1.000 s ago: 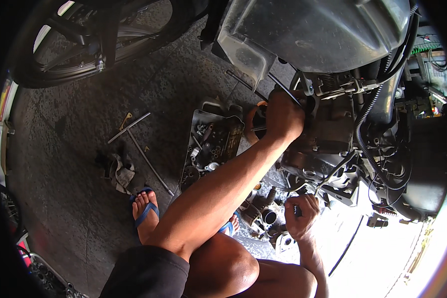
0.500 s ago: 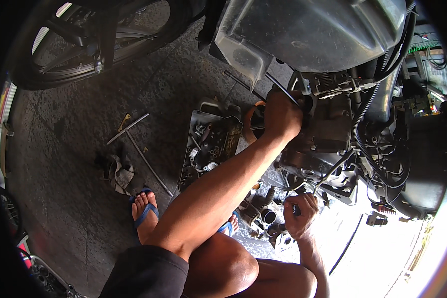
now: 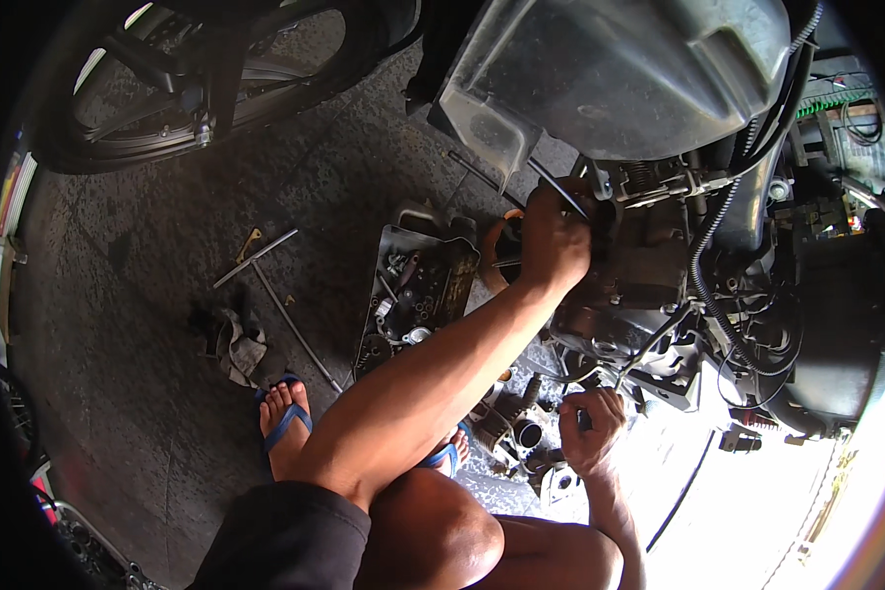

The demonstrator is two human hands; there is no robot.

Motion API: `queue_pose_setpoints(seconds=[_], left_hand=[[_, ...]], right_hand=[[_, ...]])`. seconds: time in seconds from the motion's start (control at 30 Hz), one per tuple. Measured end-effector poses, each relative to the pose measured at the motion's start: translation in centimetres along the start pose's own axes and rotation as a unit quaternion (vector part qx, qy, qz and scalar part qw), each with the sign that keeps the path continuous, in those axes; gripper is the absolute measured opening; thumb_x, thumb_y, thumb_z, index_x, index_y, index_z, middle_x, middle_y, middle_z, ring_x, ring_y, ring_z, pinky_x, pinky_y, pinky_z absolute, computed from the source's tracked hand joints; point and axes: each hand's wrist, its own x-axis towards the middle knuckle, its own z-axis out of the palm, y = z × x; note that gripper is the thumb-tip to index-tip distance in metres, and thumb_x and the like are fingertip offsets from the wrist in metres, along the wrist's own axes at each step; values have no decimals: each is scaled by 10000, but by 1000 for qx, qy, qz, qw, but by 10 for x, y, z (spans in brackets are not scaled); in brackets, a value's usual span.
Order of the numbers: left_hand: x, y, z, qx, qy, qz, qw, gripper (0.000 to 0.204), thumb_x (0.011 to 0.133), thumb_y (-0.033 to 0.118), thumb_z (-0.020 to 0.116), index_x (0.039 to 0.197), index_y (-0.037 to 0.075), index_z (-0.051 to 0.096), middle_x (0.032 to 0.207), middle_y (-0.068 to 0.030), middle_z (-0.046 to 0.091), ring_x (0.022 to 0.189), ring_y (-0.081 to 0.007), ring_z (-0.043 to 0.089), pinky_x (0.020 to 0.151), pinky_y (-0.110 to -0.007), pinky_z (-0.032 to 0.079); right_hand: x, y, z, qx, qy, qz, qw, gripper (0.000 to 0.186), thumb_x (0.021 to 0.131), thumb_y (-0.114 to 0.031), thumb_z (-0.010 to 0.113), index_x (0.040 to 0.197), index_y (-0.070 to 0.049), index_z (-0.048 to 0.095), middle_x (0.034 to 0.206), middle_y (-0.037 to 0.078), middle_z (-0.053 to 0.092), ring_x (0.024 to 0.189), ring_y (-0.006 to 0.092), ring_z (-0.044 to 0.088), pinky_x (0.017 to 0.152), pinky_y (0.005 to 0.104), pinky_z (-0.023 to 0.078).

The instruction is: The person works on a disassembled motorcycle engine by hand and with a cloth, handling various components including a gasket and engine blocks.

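Note:
My left hand reaches up to the side of the motorcycle engine, its fingers closed round a slim metal rod. The rod's upper end shows beyond the knuckles, below the grey plastic cover; what its other end touches is hidden. Lower right, my right hand is curled near the underside of the engine. Something small and dark shows inside its fingers, too shaded to name. Beside that hand lie removed metal engine parts on the floor.
A metal tray of small parts stands left of my left forearm. A T-handle wrench and a crumpled rag lie farther left. Behind my left hand sits an orange-rimmed round container. A wheel stands far left.
The whole view has shifted slightly. My left hand keeps its grip on the rod at the engine, tilted a little differently. My right hand stays curled in almost the same place.

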Motion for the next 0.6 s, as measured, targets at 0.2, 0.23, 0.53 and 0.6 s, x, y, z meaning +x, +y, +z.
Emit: queue_pose_setpoints(seconds=[0.2, 0.23, 0.53, 0.6], left_hand=[[-23, 68, -33, -22, -25, -175, 984, 189, 940, 55, 621, 1118, 6, 585, 781, -48, 617, 588, -63, 524, 453, -233, 397], [-28, 79, -53, 1, -34, -180, 983, 203, 939, 59, 629, 1130, 11, 582, 781, -37, 610, 584, -50, 510, 453, -217, 389], [-109, 139, -295, 320, 119, -121, 932, 224, 924, 67, 656, 1142, 59, 606, 799, 24, 587, 618, -20, 458, 521, -191, 381], [-129, 142, -358, 445, 159, -116, 874, 221, 906, 36, 656, 1122, 57, 616, 790, 37, 581, 614, -21, 459, 519, -190, 375]], right_hand=[[-2, 6, -5, 1, 8, -2, 1000, 26, 742, -79, 679, 748, -95, 659, 712, 58, 626, 698, 264, 572, 697, 388, 420], [-2, 4, -1, 5, 4, -4, 1000, 27, 743, -79, 679, 748, -95, 658, 711, 58, 624, 697, 265, 571, 697, 389, 420], [-8, 15, 1, 27, 0, -20, 999, 32, 765, -69, 612, 751, -48, 592, 706, 111, 576, 685, 319, 530, 698, 434, 395], [-4, 15, -11, 18, -1, -31, 999, 31, 757, -71, 577, 754, -40, 578, 710, 123, 559, 672, 324, 510, 695, 441, 385]])
